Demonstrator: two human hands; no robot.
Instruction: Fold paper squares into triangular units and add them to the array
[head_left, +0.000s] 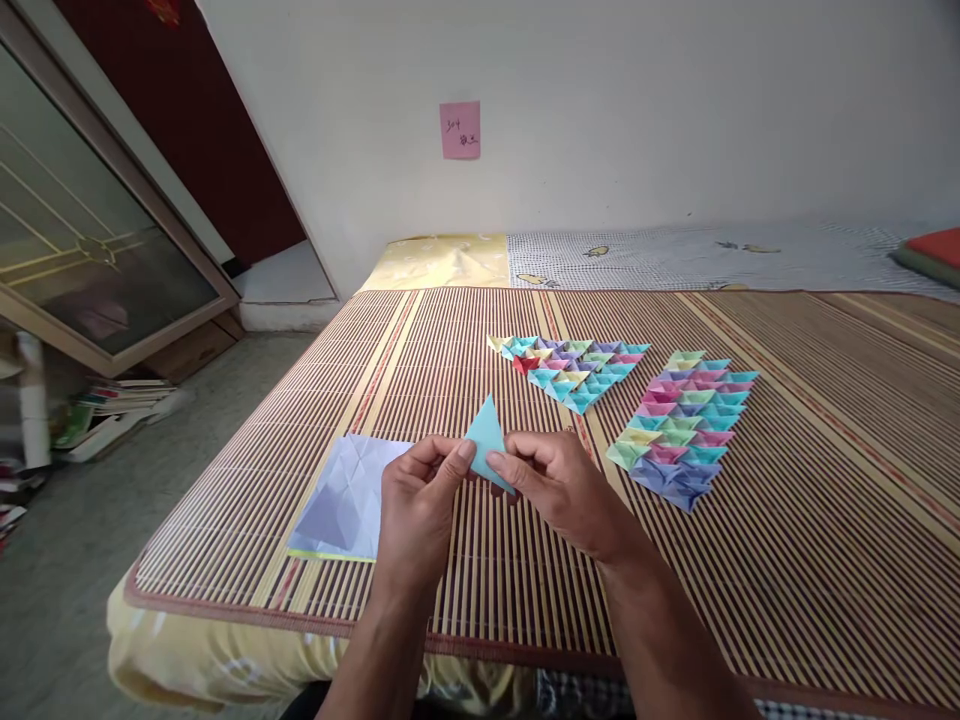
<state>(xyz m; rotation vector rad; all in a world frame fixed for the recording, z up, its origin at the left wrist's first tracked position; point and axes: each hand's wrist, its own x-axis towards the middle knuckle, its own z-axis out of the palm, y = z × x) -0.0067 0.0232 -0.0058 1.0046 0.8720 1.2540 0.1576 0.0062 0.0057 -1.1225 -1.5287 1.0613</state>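
A small light-blue folded paper (487, 440), triangular with its point up, is pinched between both hands above the bamboo mat. My left hand (427, 485) grips its left edge between thumb and fingers. On its right side, my right hand (551, 485) presses with the thumb in front and the fingers behind. Left of my left hand lies a stack of lilac paper sheets (337, 500) with crease lines and a yellow-green edge at the bottom, partly covered by that hand.
The bamboo mat (247, 520) covers the bed. Beyond my hands lie several rows of folded paper pieces (574, 365), with a second group (686, 430) at the right. A pink note (460, 130) is on the wall; books (120, 400) lie on the floor at left.
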